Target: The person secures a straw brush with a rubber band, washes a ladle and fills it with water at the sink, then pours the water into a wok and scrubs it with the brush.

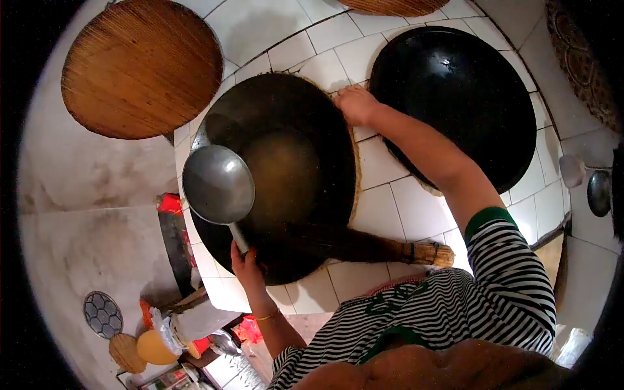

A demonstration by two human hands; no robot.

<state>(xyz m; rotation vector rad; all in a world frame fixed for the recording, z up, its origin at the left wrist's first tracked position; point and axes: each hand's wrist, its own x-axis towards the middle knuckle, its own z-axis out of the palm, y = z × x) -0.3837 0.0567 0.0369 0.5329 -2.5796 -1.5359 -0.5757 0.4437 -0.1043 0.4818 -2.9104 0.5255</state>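
My left hand [248, 270] grips the handle of a large round metal ladle [219, 184], whose bowl hangs over the left side of a big dark wok [331, 140] set into the stove. A little cloudy, brownish liquid [283, 166] shows at the wok's bottom. At the far right of the wok's rim is my right hand [356, 105], its fingers curled in; whatever they hold, if anything, is hidden. Across the near right rim lies a wok brush [383, 248], its bound end over the tiles and its dark bristles reaching into the wok.
White tiles [416, 208] cover the stove top. A second black wok [458, 97] sits at the right. One round wooden lid [140, 68] stands at the upper left; part of another [400, 5] shows at the top. Metal ladles [598, 193] are at the right edge.
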